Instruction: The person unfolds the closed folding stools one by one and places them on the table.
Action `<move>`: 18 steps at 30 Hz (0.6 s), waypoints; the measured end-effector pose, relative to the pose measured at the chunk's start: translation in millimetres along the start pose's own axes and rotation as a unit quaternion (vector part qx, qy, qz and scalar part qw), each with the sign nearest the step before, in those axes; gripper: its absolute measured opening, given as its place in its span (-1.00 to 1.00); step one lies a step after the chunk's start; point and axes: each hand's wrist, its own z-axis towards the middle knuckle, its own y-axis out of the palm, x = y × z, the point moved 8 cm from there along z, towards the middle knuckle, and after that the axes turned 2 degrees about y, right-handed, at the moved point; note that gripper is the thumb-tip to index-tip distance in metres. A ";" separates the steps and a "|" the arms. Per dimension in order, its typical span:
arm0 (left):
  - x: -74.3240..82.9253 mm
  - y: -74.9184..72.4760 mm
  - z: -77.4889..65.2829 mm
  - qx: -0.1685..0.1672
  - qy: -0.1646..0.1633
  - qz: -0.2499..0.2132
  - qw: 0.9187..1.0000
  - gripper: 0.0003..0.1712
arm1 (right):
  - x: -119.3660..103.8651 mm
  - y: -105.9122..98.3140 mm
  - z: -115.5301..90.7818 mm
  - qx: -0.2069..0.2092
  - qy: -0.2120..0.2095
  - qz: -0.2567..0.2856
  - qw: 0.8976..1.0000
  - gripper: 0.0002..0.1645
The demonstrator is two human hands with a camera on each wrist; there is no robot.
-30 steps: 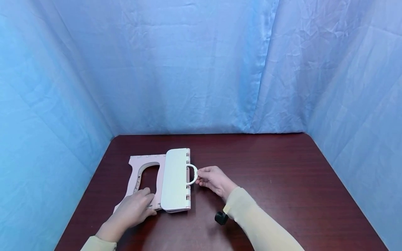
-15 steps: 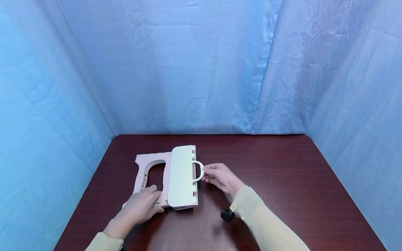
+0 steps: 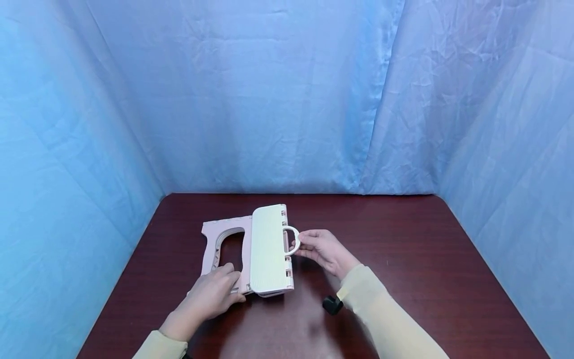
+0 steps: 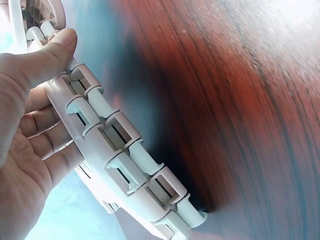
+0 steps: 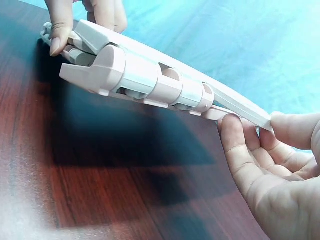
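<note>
A folded step stool (image 3: pixel 271 249), pale pink with a cream top panel, lies on its side at the left of the table in the head view. My left hand (image 3: pixel 213 294) grips the near edge of its pink leg frame, thumb on the hinged edge (image 4: pixel 120 135) and fingers on the other face. At the stool's right end my right hand (image 3: pixel 325 251) holds the small loop handle (image 3: pixel 292 241) between thumb and fingers. In the right wrist view, that end of the stool (image 5: pixel 172 80) stands raised above the tabletop, with a dark shadow beneath.
The dark red-brown wooden table (image 3: pixel 403 279) reaches out to the right and front. Light blue curtains (image 3: pixel 278 99) hang behind it and on both sides. A small black device (image 3: pixel 332 305) sits under my right cuff.
The stool has shifted right and slightly away, both hands moving along with it. My right fingers now reach through or behind the handle loop more than before.
</note>
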 end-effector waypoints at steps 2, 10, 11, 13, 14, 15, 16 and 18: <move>2.4 -1.1 1.3 0.006 0.002 -0.003 1.000 -0.55 | -2.7 -1.6 -1.7 0.000 -0.001 0.004 1.000 -0.89; 9.9 -4.0 6.0 0.022 0.011 -0.012 1.000 -0.55 | -13.5 -5.6 -8.1 -0.003 -0.007 0.020 1.000 -0.92; 10.7 -4.2 6.6 0.022 0.011 -0.012 1.000 -0.55 | -14.7 -6.2 -8.8 -0.003 -0.008 0.021 1.000 -0.91; 12.5 -4.4 7.8 0.024 0.011 -0.012 1.000 -0.55 | -17.0 -7.2 -10.4 -0.004 -0.010 0.022 1.000 -0.90; 13.4 -4.4 8.4 0.024 0.011 -0.013 1.000 -0.56 | -18.1 -7.9 -11.2 -0.004 -0.011 0.022 1.000 -0.89; 14.4 -4.6 9.0 0.024 0.011 -0.014 1.000 -0.56 | -19.3 -8.4 -12.0 -0.005 -0.011 0.022 1.000 -0.88; 15.3 -4.5 9.7 0.024 0.011 -0.014 1.000 -0.56 | -20.5 -8.7 -12.8 -0.007 -0.012 0.023 1.000 -0.88; 16.5 -3.7 11.0 0.021 0.009 -0.016 1.000 -0.56 | -22.5 -9.6 -13.9 -0.011 -0.013 0.024 1.000 -0.87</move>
